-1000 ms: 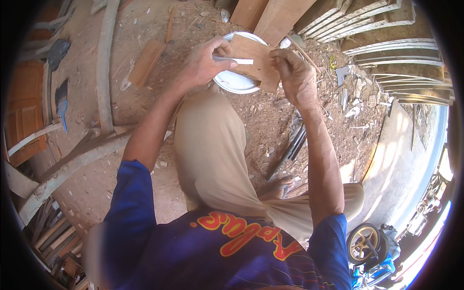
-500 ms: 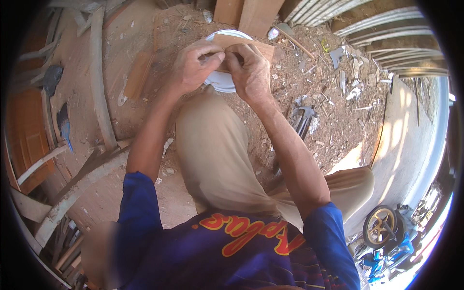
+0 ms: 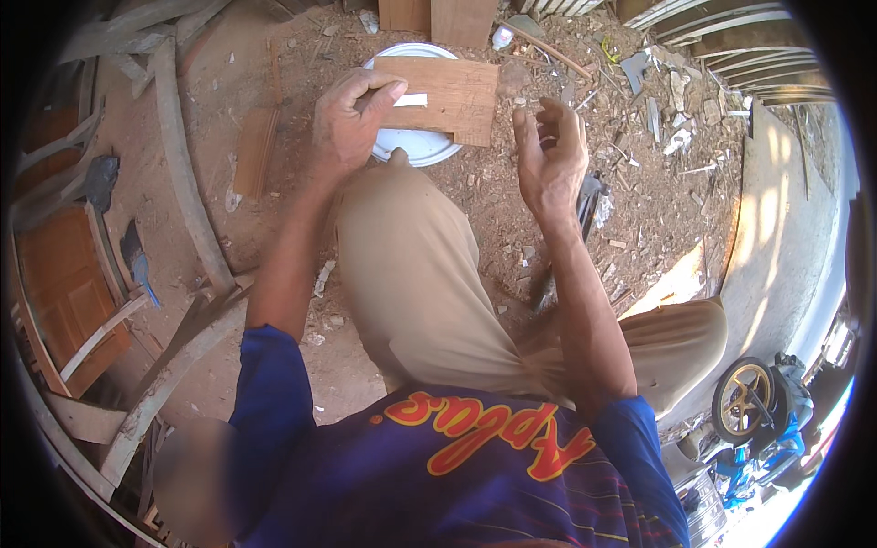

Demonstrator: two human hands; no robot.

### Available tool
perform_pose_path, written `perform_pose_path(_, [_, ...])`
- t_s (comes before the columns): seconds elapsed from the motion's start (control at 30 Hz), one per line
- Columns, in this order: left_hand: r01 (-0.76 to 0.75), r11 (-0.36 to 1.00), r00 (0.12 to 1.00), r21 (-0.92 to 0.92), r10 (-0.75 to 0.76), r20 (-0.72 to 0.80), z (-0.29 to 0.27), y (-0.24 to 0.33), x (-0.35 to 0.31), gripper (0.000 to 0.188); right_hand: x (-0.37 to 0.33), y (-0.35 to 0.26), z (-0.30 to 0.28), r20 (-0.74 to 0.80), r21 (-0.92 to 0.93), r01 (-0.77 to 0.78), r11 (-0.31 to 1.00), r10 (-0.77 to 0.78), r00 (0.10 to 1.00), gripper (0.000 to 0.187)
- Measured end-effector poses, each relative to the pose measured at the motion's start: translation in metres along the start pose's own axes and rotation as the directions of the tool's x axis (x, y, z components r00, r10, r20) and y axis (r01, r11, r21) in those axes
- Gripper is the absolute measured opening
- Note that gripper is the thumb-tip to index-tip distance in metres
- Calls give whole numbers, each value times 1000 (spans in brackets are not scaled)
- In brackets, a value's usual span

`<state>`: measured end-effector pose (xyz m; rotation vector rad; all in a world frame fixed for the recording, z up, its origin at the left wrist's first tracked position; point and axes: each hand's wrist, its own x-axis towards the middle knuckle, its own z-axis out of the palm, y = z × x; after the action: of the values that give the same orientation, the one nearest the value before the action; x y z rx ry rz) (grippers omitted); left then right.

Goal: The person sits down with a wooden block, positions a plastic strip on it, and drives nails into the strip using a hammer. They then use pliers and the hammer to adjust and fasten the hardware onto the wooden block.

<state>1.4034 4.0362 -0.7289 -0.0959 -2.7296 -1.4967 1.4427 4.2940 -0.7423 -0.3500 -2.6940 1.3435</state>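
Note:
In front of my knee a flat wooden board [image 3: 457, 82] with a notched corner lies across a round white lid or tub top [image 3: 411, 146]. My left hand [image 3: 347, 119] is over the board's left end, thumb and forefinger pinched on a small white strip [image 3: 411, 100] that looks like paper. The strip points right, over the wood. Off to the right of the board, my right hand [image 3: 553, 155] hovers above the littered ground. Its fingers are apart and somewhat curled, and I see nothing in them.
Wood scraps and chips litter the dirt floor. A small white bottle [image 3: 502, 36] lies past the board, by a long stick [image 3: 553, 52]. Upright planks [image 3: 461, 23] stand at the far side. A curved timber frame [image 3: 178, 164] is on the left, a motorcycle wheel [image 3: 742, 399] at lower right.
My hands were together over the board. The right has moved away to the right and nearer me, its fingers spreading. The white strip now shows in my left fingers.

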Motion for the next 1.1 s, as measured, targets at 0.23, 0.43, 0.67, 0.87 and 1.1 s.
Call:
perform_pose_path(0.23, [-158, 986, 985, 45, 161, -64, 11, -14, -1, 13, -4, -37, 20, 63, 29, 531, 847, -532, 845, 41])
perform_pose_path(0.43, [-224, 970, 970, 93, 231, -74, 16, -15, 3, 12, 22, -25, 58, 166, -32, 665, 746, -652, 739, 20])
perform_pose_path(0.67, [-201, 979, 978, 20, 202, -52, 13, -12, 2, 9, 22, -21, 67, 57, 97, 618, 781, -624, 779, 18])
perform_pose_path(0.87, [-340, 925, 936, 167, 351, -38, 17, -16, 3, 10, 21, -21, 67, 46, 140, 608, 782, -618, 785, 19])
perform_pose_path(1.1, [-307, 938, 946, 164, 319, -53, 20, -18, 3, 9, 22, -21, 67, 44, 158, 599, 785, -612, 790, 17])
